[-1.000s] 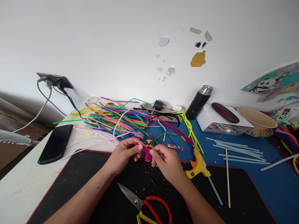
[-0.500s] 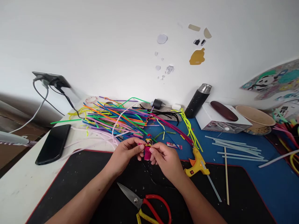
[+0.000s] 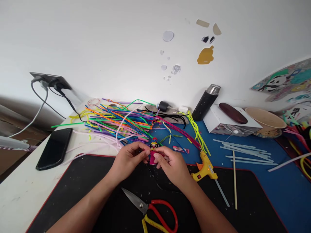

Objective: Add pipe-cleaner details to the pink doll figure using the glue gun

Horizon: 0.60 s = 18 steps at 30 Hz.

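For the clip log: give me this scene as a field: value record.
Left grip: pinching a small doll at its pink part
Right grip: pinching the doll's opposite side
Mat: black, red-edged
Scissors: lying on mat, between the forearms
Glue gun: yellow, right of right grip
Craft stems: multicolored pile, beyond left grip
Phone: left of mat

Right hand (image 3: 173, 163) now sits closer to left hand (image 3: 130, 160), covering more of doll (image 3: 152, 158) (less pink front showing than before).
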Tool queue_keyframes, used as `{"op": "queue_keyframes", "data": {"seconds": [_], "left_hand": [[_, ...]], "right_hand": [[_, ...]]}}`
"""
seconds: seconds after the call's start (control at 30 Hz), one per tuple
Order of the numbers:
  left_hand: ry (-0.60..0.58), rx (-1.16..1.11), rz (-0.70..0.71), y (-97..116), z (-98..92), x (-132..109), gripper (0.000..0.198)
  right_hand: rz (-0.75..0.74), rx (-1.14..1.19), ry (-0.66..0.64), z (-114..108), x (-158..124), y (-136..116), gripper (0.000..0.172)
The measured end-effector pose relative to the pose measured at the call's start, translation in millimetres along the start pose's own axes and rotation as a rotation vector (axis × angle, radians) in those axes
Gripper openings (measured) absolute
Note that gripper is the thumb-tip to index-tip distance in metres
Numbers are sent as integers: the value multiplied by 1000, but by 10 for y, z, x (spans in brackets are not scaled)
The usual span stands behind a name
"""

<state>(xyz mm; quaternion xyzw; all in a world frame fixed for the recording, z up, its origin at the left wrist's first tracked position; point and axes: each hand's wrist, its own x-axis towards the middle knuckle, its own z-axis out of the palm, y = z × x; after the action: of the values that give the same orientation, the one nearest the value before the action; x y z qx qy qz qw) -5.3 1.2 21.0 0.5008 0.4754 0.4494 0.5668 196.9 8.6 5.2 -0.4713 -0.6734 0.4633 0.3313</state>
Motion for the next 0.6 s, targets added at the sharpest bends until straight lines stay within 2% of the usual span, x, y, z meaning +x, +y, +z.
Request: {"op": "queue_keyframes", "data": {"seconds": [0.13, 0.3, 0.6], "left_hand": [[-48, -71, -48, -30, 34, -3, 27], [-94, -262, -127, -84, 16, 50, 32], [-112, -308, -112, -125, 11, 45, 29]], "right_hand": [[-33, -84, -30, 6, -6, 0, 21], [1, 59, -22, -6, 0, -27, 25], [35, 168, -6, 18, -10, -45, 25]]}}
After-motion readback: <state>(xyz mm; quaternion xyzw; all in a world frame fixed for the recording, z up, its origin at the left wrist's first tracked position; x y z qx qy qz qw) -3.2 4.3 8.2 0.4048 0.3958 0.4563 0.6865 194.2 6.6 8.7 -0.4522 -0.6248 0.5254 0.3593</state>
